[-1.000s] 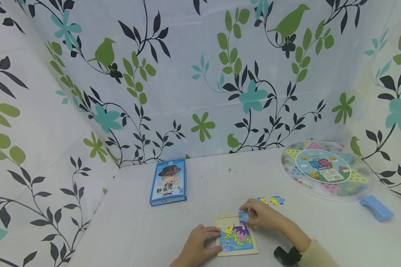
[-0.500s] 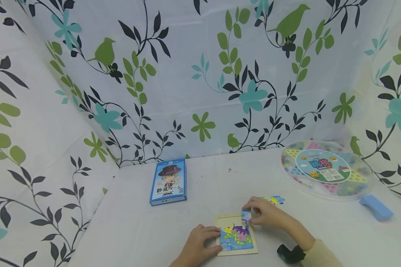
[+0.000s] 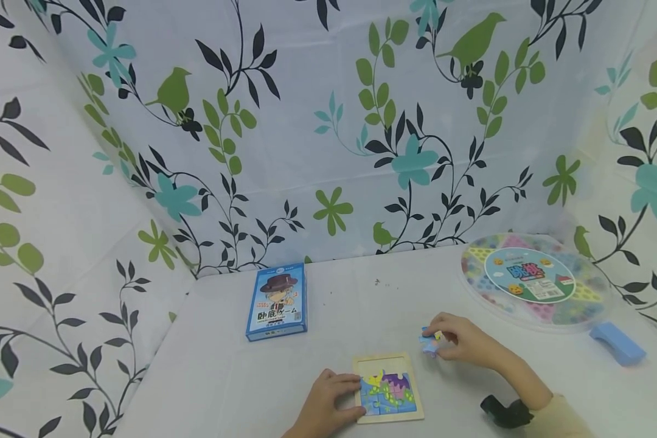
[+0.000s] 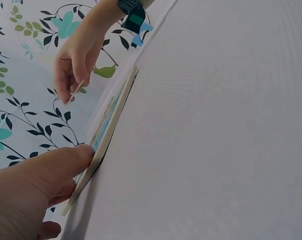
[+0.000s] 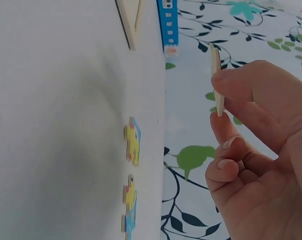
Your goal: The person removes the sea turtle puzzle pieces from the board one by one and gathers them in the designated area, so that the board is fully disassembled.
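My left hand (image 3: 331, 398) rests at the left side of a small wooden jigsaw tray (image 3: 389, 420), thumb and fingers on its edge. Fitted pieces (image 3: 390, 396) fill its lower part, and the bare wood of the tray shows along the top. To the upper right of the tray, my right hand (image 3: 465, 344) pinches a blue jigsaw piece (image 3: 429, 347) between thumb and fingers. In the right wrist view that piece (image 5: 217, 82) is edge-on, raised off the table. Two loose yellow and blue pieces (image 5: 133, 142) lie below it; in the head view the right hand mostly covers them.
A blue game box (image 3: 276, 302) lies at the back left. At the back right is a round clear game case (image 3: 531, 280), with a light blue block (image 3: 617, 344) in front of it. Patterned cloth (image 3: 328, 152) hangs behind and beside the white table.
My right hand has carried the blue piece from the tray's upper right corner out to the right, towards the loose pieces. My left hand has stayed at the tray.
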Demonstrator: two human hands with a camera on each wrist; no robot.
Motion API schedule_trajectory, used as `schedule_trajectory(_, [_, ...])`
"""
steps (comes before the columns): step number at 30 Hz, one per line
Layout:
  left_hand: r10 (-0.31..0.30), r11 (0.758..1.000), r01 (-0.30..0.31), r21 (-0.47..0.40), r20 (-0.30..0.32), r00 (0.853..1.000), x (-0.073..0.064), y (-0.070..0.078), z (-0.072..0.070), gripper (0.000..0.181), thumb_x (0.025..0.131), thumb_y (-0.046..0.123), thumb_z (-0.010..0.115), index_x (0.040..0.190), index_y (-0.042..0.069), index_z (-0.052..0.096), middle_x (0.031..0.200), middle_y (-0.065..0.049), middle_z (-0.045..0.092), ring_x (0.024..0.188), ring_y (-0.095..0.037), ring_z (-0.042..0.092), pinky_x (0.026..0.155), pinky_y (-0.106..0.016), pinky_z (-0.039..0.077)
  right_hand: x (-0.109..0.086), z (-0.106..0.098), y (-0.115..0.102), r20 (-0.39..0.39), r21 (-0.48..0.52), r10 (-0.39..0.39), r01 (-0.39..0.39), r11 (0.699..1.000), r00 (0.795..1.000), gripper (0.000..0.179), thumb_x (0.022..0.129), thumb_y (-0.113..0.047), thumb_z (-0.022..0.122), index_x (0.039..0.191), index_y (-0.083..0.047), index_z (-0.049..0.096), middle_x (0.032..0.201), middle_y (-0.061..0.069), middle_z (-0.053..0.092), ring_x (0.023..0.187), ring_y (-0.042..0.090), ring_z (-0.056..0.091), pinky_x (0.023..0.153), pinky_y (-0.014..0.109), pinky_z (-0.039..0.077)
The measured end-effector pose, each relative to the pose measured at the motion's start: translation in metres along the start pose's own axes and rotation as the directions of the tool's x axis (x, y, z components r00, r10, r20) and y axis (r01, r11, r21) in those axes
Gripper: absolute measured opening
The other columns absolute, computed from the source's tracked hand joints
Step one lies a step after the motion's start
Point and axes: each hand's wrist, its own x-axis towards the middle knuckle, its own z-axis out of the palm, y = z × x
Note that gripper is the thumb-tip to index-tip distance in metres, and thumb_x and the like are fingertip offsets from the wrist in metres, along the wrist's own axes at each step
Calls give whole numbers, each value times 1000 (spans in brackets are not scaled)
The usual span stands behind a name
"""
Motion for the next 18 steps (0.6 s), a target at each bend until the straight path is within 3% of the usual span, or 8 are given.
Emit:
schedule_trajectory(5, [15, 1000, -15, -5, -14, 1000, 0, 0, 0, 36, 77, 41, 66, 97, 11, 69, 104, 8, 62, 81, -3, 42, 70, -20, 37, -6, -13, 7, -50, -11, 5, -6, 1000, 999, 29, 70, 1, 68, 98, -7, 65, 87, -4, 54, 61, 17, 43, 50, 20, 38])
schedule_trajectory(10, [-19, 1000, 20, -15, 13, 1000, 0, 1, -1, 39, 77, 43, 66, 98, 11, 69, 104, 9, 61, 80, -3, 41, 68, -19, 36, -13, -24, 13, -81, -29, 13, -15, 999, 997, 29, 72, 0, 70, 100, -3, 63, 85, 1, 55, 59, 20, 43, 48, 21, 36])
schedule_trajectory(18, [-51, 998, 52, -18, 50, 997, -1, 2, -2, 43, 77, 46, 65, 101, 10, 68, 107, 9, 60, 86, -4, 45, 73, -22, 40, -28, -40, 26, -125, -91, 75, -87, 992, 989, 29, 72, -1, 70, 100, -1, 63, 76, -3, 52, 59, 7, 40, 49, 23, 35])
